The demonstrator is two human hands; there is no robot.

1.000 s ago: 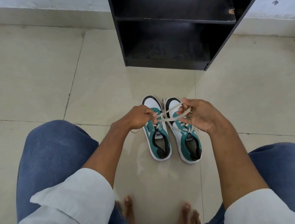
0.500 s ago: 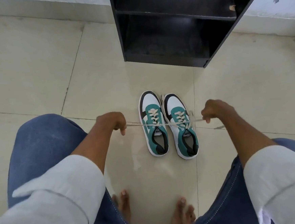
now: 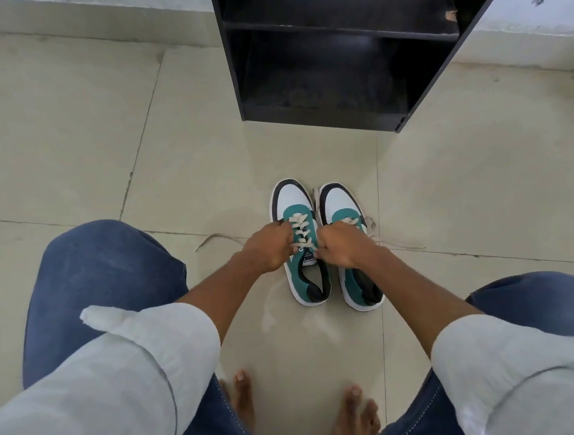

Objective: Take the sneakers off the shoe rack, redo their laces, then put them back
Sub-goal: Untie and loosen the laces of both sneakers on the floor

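Observation:
Two green, white and black sneakers stand side by side on the tiled floor, toes toward the rack. My left hand (image 3: 268,249) and my right hand (image 3: 344,247) close in on the left sneaker (image 3: 300,247) from both sides, fingers pinching its cream lace (image 3: 299,231) near the tongue. One loose lace end (image 3: 212,239) trails left on the floor, another (image 3: 401,244) trails right. The right sneaker (image 3: 356,280) is partly covered by my right hand. The black shoe rack (image 3: 334,52) stands beyond, its shelves bare.
My knees in blue jeans (image 3: 111,265) flank the shoes, and my bare feet (image 3: 354,414) rest on the floor near the bottom edge. A white wall base (image 3: 532,36) runs behind the rack. Beige tiles spread to the left and right.
My hands, spread wide apart pulling the lace taut half a second ago, have come together over the left sneaker. The lace ends now lie slack on the floor.

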